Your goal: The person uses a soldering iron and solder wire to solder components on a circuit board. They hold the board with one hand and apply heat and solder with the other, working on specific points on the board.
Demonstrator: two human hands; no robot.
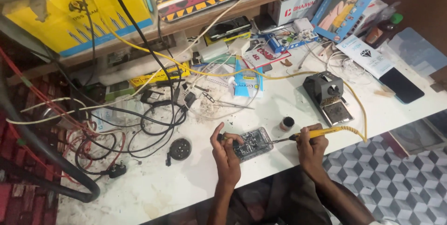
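A small circuit board in a clear case (pixel 253 143) lies on the white worktable (pixel 153 188) near its front edge. My left hand (pixel 225 151) grips the board's left end and steadies it. My right hand (pixel 311 146) holds a yellow-handled soldering iron (pixel 313 134) like a pen. The iron's tip points left and reaches the board's right edge. Its yellow cable (pixel 358 113) curves away to the right and back across the table.
A grey soldering iron stand (pixel 327 97) sits behind my right hand, with a small round pot (pixel 287 123) beside it. A black round part (pixel 179 149) and tangled black, red and white cables (pixel 116 127) cover the left. A dark phone (pixel 401 85) lies at right. Boxes crowd the back shelf.
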